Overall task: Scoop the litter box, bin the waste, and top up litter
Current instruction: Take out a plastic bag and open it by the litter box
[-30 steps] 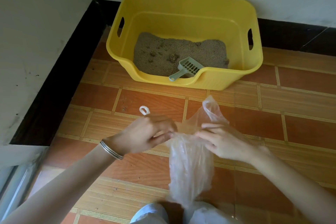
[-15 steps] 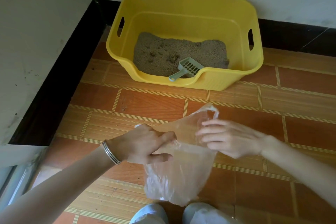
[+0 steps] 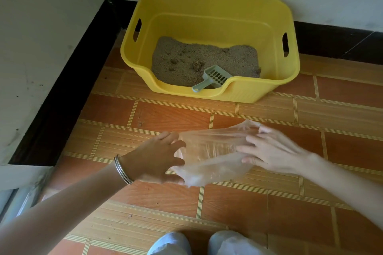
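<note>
A yellow litter box (image 3: 244,91) stands on the floor against the far wall. It holds grey-brown litter (image 3: 234,58) with dark clumps (image 3: 196,65) near the middle. A grey slotted scoop (image 3: 213,77) lies in the litter, its handle resting on the low front lip. In front of the box I hold a clear plastic bag (image 3: 211,151) stretched wide above the tiles. My left hand (image 3: 153,159), with bangles on the wrist, grips the bag's left edge. My right hand (image 3: 275,151) grips the right edge, fingers hooked in the film.
The floor is orange-brown tile (image 3: 310,203). A white wall with black skirting (image 3: 62,93) runs along the left and behind the box. My two pale shoe tips (image 3: 172,244) show at the bottom edge. A step or sill (image 3: 18,178) lies at the lower left.
The bag hung crumpled between my hands; now my hands have moved apart and pulled it out flat and wide. The box and scoop have not moved.
</note>
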A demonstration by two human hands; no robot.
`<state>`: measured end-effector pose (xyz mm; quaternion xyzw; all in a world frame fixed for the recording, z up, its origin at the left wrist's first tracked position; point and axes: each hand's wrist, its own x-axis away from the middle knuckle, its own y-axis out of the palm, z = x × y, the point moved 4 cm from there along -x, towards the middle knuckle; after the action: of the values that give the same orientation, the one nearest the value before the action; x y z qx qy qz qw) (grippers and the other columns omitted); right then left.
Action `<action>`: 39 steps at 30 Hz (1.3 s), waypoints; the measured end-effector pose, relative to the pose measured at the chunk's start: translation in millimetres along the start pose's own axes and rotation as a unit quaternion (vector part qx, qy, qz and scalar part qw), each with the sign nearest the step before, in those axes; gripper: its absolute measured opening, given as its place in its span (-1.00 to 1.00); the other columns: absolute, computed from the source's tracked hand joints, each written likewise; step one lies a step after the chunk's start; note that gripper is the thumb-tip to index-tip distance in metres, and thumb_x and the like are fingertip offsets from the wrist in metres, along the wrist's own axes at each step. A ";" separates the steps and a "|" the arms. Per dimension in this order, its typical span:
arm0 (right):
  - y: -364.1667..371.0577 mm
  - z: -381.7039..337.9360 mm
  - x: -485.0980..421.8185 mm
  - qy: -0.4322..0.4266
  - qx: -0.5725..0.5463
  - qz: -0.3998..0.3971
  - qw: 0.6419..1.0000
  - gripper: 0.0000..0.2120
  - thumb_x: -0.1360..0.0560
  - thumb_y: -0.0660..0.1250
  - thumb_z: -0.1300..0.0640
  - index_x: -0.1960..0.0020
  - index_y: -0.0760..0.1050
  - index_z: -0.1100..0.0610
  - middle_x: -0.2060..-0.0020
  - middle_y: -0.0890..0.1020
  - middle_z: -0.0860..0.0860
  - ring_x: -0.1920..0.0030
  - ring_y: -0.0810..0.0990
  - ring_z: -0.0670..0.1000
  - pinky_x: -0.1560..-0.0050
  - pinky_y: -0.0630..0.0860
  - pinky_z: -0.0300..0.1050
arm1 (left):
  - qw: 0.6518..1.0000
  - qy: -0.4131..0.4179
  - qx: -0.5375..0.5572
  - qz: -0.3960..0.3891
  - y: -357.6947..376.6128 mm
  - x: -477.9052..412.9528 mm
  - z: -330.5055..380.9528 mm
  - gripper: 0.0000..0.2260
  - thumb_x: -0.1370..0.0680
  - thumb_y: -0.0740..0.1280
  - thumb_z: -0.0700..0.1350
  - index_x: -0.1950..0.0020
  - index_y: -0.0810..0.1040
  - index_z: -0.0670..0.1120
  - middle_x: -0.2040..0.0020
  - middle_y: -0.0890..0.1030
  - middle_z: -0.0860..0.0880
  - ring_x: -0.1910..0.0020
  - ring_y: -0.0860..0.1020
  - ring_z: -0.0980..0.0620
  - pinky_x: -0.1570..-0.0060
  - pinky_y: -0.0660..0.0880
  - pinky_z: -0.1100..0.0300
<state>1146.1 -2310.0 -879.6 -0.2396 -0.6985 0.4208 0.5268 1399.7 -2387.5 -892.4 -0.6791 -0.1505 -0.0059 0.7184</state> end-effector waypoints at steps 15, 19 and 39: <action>-1.5 -27.7 -20.3 -0.021 -0.028 0.173 0.984 -0.47 -0.58 -0.08 -0.17 0.04 0.63 0.01 0.02 0.65 -0.03 -0.04 0.60 0.01 -0.22 0.42 0.06 | 0.994 -0.104 0.015 -0.019 -2.3 -17.5 -9.4 -0.50 -0.58 -0.06 0.29 -0.06 0.64 0.16 -0.22 0.57 -0.07 -0.27 0.46 -0.22 -0.33 0.26 -0.19; -4.3 -35.2 -33.0 -0.090 0.045 0.209 0.973 -0.73 -0.30 0.49 0.13 0.01 0.62 -0.01 -0.03 0.62 -0.03 -0.14 0.51 0.06 -0.17 0.45 0.10 | 0.991 -0.020 0.067 0.110 -5.3 -36.5 0.9 -0.83 -0.48 0.25 -0.19 0.08 0.63 -0.04 0.08 0.64 0.01 0.05 0.59 -0.02 0.07 0.55 0.06; 5.9 17.5 -41.6 0.011 0.040 0.051 0.998 -0.47 -0.55 -0.10 -0.26 -0.08 0.58 -0.06 -0.26 0.49 -0.01 -0.42 0.22 0.14 -0.42 0.11 0.18 | 0.990 -0.092 0.081 0.066 21.3 -42.6 -45.4 -0.46 -0.58 0.00 0.25 0.24 0.68 0.03 0.09 0.65 -0.03 0.00 0.57 -0.10 -0.08 0.50 0.02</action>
<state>1142.7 -2345.2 -908.4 -0.2585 -0.6622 0.4717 0.5217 1373.0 -2438.6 -924.1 -0.6249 -0.1708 0.1167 0.7528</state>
